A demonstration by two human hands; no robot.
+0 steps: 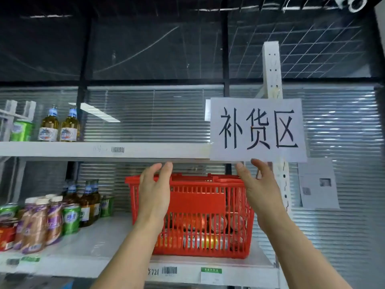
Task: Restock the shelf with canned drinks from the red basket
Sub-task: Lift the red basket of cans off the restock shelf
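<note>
Red basket behind both raised hands, bottles left

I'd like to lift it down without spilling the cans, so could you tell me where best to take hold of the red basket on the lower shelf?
Probably by the two folded handles along the top rim of the red basket, reaching from the front with the left hand and right hand, both open in front of it. The slatted walls give poor purchase, and the cans lie loose at the bottom.
</note>
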